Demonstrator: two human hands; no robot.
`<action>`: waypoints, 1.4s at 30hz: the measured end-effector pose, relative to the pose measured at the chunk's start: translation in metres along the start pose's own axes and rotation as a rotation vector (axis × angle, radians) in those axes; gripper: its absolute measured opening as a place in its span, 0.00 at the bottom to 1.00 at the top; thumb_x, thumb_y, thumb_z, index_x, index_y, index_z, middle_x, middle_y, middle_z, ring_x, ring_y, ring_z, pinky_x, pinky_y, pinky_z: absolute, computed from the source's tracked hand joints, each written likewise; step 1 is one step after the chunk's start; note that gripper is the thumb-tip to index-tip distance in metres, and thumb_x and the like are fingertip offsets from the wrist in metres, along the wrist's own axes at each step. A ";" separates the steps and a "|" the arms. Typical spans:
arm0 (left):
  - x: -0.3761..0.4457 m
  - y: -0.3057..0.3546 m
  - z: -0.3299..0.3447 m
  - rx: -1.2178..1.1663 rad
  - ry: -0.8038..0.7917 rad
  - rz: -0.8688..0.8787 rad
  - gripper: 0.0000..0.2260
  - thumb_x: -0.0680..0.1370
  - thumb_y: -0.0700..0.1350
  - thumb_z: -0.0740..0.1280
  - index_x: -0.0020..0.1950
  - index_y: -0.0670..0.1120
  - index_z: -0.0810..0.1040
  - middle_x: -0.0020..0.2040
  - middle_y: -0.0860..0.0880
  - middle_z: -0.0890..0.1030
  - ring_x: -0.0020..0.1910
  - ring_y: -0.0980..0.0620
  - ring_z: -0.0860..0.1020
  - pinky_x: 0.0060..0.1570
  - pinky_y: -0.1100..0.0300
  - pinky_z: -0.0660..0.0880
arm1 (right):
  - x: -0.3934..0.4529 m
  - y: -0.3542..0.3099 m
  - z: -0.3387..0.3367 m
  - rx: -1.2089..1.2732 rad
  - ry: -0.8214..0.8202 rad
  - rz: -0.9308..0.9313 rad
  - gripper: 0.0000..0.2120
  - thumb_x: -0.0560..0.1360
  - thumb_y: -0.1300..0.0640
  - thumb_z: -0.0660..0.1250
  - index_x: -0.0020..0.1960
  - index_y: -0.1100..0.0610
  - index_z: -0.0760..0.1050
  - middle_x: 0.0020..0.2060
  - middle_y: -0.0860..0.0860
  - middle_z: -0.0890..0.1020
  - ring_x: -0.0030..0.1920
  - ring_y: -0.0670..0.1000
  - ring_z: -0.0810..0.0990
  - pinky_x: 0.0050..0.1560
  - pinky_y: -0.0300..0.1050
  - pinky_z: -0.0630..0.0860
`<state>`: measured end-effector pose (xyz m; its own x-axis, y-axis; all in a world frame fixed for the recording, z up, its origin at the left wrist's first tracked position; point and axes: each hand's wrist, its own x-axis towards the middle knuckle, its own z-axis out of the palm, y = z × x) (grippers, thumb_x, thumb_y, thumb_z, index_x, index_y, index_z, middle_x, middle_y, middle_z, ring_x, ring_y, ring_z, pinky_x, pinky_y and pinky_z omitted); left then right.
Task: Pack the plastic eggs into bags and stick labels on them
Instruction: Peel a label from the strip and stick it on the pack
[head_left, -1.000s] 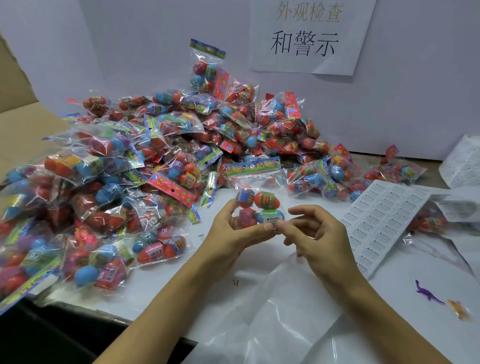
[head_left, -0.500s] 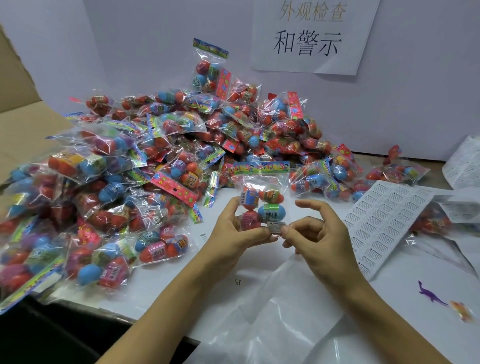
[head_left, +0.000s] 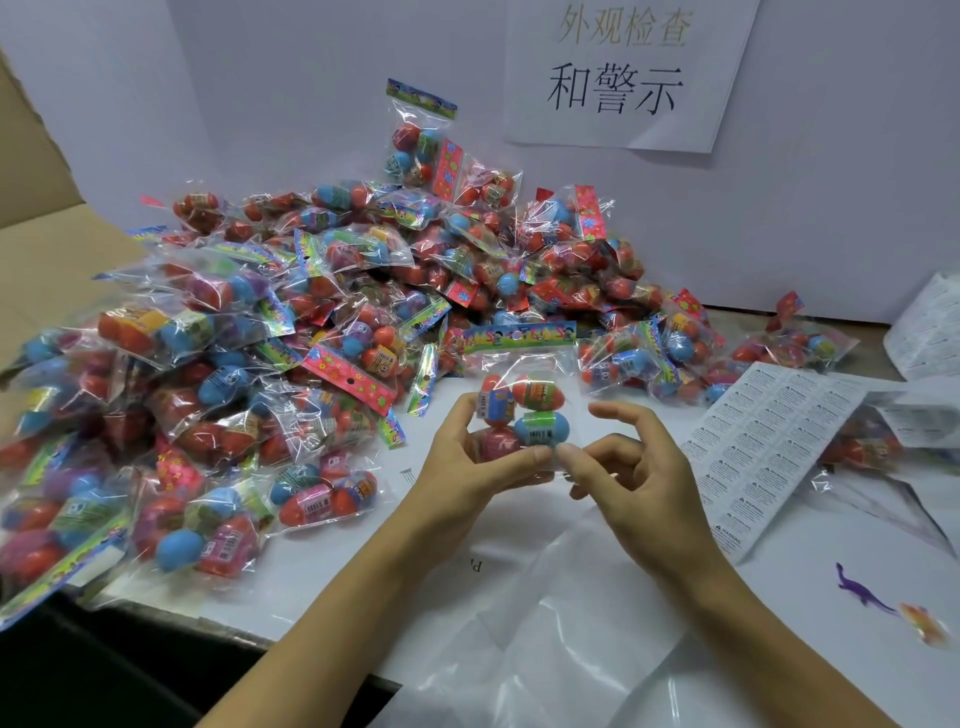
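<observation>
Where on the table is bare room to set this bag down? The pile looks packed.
A bare white strip lies between the held bag and the label sheet. Another patch sits below that sheet, left of the purple toy dinosaur. Crowded: the pile of packed bags fills the left and back; loose clear plastic covers the near middle.

Bag pile (head_left: 291, 364) blocks left; label sheet (head_left: 769, 452) right.

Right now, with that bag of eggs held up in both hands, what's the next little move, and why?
Probably rubbing the label flat. The left hand grips the bag upright, and the right hand pinches its lower edge beside the blue egg, where a label seems to sit.
</observation>
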<state>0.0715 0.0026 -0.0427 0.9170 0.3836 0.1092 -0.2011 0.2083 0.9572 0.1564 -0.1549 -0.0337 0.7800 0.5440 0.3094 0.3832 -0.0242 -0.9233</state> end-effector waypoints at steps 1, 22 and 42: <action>0.000 0.000 0.000 0.013 0.002 0.001 0.25 0.72 0.39 0.77 0.65 0.47 0.73 0.55 0.40 0.86 0.55 0.40 0.85 0.53 0.52 0.82 | 0.000 0.000 0.001 -0.014 0.005 0.004 0.20 0.71 0.44 0.75 0.59 0.42 0.71 0.36 0.48 0.86 0.36 0.50 0.85 0.43 0.49 0.82; 0.000 0.004 0.002 -0.094 -0.014 -0.050 0.22 0.75 0.42 0.72 0.67 0.44 0.72 0.58 0.41 0.85 0.53 0.43 0.85 0.49 0.53 0.82 | 0.001 0.004 0.000 -0.032 0.001 -0.058 0.17 0.77 0.57 0.72 0.60 0.44 0.71 0.34 0.49 0.85 0.35 0.50 0.84 0.42 0.47 0.81; -0.002 0.003 0.009 0.031 0.004 -0.039 0.13 0.75 0.53 0.70 0.53 0.46 0.83 0.39 0.45 0.77 0.35 0.48 0.73 0.42 0.52 0.75 | 0.008 0.009 -0.002 0.170 -0.006 0.143 0.16 0.70 0.45 0.72 0.52 0.55 0.81 0.46 0.51 0.86 0.49 0.48 0.85 0.48 0.45 0.78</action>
<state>0.0722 -0.0055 -0.0376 0.9225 0.3795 0.0708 -0.1544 0.1948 0.9686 0.1672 -0.1519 -0.0394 0.8175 0.5498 0.1718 0.1799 0.0397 -0.9829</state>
